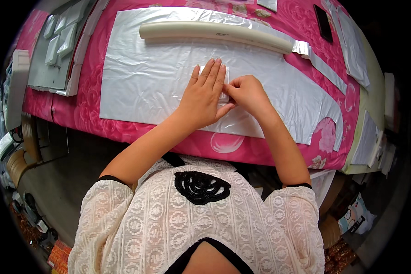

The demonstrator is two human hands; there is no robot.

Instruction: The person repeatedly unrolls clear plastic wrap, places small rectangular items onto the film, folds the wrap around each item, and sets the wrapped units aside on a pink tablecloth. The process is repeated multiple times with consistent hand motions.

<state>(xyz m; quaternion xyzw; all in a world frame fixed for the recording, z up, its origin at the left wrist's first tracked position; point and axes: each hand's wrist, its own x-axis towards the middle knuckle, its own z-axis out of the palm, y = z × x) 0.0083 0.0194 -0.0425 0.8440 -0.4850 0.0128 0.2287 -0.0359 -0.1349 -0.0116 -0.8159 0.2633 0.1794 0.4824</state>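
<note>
Pressing flat from the head view, the left hand (204, 93) pins a small white patch (224, 84) on the silver foil sheet (155, 77), fingers spread and released. The right hand (247, 92) pinches the patch's right edge. Judging by this, the patch looks only partly stuck down. The foil's long axis runs left-right along the desk (91, 114), parallel to the white tube (214, 32).

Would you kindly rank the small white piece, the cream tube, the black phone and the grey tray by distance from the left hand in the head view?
1. small white piece: under the left hand, at its fingertips.
2. cream tube: lying across the foil sheet, beyond the fingers.
3. black phone, far right corner, and grey tray, far left: too close to call.
</note>
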